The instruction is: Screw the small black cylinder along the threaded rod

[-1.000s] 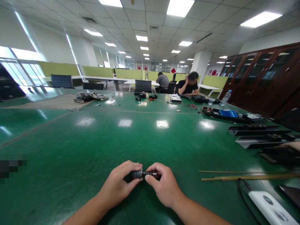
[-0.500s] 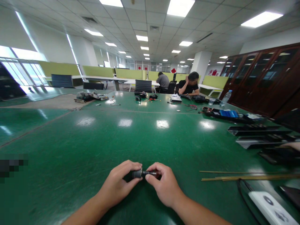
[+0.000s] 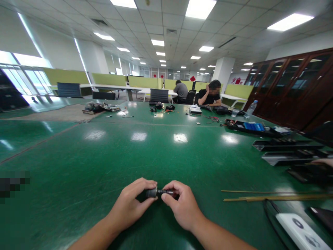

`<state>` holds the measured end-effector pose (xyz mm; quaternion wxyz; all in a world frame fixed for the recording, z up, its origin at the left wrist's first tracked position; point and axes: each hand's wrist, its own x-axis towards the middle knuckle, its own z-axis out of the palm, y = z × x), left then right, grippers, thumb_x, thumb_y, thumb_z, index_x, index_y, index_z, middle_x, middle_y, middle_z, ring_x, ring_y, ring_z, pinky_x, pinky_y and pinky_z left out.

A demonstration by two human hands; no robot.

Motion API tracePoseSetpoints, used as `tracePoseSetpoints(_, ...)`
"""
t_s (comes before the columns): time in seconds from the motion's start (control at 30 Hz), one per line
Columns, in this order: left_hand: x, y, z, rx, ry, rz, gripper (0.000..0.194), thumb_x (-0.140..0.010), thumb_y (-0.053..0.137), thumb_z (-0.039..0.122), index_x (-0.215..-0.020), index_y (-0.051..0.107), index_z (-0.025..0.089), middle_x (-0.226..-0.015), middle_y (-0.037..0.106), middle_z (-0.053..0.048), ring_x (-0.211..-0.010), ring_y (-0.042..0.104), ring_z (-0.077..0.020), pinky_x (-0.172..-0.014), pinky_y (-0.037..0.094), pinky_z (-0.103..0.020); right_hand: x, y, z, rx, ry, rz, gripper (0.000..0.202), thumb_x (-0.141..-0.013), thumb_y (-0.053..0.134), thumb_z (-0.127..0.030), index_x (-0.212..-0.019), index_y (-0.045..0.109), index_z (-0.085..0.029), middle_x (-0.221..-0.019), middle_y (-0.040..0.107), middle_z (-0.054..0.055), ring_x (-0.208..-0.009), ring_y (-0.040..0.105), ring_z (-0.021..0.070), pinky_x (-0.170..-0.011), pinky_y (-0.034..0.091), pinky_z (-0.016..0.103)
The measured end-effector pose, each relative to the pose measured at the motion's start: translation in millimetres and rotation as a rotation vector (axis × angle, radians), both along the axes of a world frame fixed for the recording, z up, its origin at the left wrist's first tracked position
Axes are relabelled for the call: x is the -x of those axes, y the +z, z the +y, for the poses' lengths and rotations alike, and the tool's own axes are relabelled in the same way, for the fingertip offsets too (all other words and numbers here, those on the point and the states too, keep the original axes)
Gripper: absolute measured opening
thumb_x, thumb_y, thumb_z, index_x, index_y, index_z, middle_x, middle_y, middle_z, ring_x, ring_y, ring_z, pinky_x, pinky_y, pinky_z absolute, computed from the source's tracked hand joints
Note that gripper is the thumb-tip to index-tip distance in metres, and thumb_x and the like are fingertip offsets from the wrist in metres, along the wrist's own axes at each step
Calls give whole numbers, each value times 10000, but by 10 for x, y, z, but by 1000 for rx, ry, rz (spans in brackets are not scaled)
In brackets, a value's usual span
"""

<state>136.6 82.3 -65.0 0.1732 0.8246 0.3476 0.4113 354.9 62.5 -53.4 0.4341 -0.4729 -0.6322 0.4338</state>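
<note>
My left hand grips a dark, thick cylinder between thumb and fingertips, low in the middle of the view. From its right face a thin ribbed metal shaft points sideways. The shaft's far end is pinched by my right hand, whose fingers hide part of it. Cylinder and shaft look joined in one line and lie level, just above or on the green table; I cannot tell which. Both hands are closed, with a small gap between their fingertips.
To the right lie thin brass-coloured rods, a white device with a black cable, and black metal channels. A co-worker's hand shows at the right edge. Farther off stand a parts tray and a bottle; a person sits opposite.
Almost nothing differs. Both hands keep the same hold, and the cylinder seems to have shifted very slightly to the left.
</note>
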Motion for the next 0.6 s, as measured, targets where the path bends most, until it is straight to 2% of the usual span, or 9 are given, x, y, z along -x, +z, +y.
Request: tracePoseSetpoints(0.6, 13, 5, 0, -17, 31, -32, 293, -851, 707, 171, -1131, 633, 219, -1095, 684, -87, -1026, 666, -206, -893, 569, -336, -5, 11, 1, 10, -4, -9, 113, -875, 632, -258, -874, 692, -162, -689, 599, -12, -638, 549, 130, -592, 384, 233)
